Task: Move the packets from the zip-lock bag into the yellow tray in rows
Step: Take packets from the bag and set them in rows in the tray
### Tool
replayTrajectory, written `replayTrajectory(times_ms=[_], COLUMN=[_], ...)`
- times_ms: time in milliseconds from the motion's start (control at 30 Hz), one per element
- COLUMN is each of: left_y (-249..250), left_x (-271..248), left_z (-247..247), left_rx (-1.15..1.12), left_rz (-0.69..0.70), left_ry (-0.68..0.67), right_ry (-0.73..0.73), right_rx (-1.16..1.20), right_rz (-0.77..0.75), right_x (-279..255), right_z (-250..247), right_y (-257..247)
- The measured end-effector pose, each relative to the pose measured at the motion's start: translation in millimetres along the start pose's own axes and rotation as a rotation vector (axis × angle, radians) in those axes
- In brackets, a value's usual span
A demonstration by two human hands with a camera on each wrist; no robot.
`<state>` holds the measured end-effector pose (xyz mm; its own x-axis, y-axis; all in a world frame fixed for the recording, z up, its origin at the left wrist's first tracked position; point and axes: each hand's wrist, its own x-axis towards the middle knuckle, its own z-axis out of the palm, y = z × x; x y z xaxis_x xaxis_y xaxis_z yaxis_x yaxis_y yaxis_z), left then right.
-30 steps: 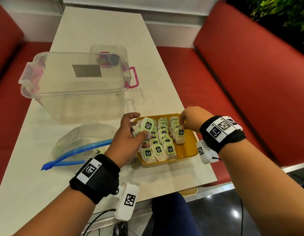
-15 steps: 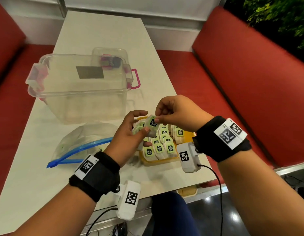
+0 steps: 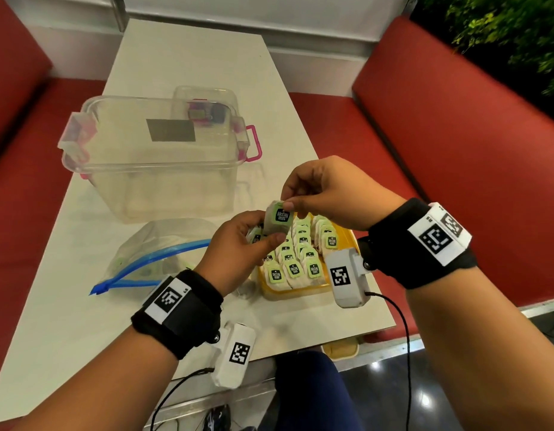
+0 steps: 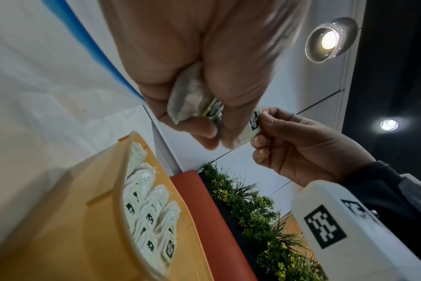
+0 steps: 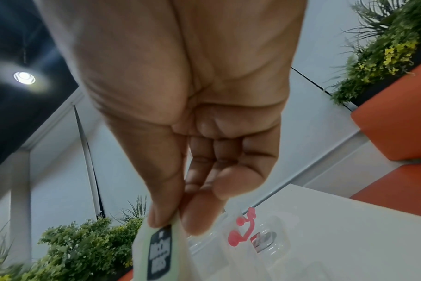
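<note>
The yellow tray [image 3: 306, 294] sits near the table's front edge, filled with rows of green-labelled tea packets [image 3: 293, 269]. Above its left side my left hand [image 3: 238, 244] grips a small bunch of packets [image 4: 192, 102]. My right hand [image 3: 319, 194] pinches the top edge of one packet [image 3: 279, 220] [image 5: 160, 247] between thumb and forefinger, while my left thumb still touches its lower edge. The zip-lock bag [image 3: 157, 253] with its blue seal lies open on the table left of the tray, a few packets showing faintly inside.
A clear plastic storage box [image 3: 157, 160] with pink latches stands behind the bag and tray. Red bench seats [image 3: 456, 150] flank the white table [image 3: 67, 321]. The tray lies close to the table's front right corner.
My right hand left the tray's right row, rose to meet my left hand and took hold of the top packet of the bunch. Both hands lifted a little above the tray.
</note>
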<state>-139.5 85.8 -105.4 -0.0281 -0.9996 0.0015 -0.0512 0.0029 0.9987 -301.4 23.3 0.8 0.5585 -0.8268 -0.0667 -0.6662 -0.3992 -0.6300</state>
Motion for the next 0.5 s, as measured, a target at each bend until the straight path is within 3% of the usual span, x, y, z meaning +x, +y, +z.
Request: replayTrajectory(times_ms=[500], left_y=[-6.8], left_x=[8.1], left_z=[5.6], left_rx=[0.002], left_rz=[-0.06], left_ry=[0.0], right_ry=[0.074], right_rx=[-0.122], right_rz=[0.05], right_x=[-0.4], right_z=[-8.4], right_y=[17.5])
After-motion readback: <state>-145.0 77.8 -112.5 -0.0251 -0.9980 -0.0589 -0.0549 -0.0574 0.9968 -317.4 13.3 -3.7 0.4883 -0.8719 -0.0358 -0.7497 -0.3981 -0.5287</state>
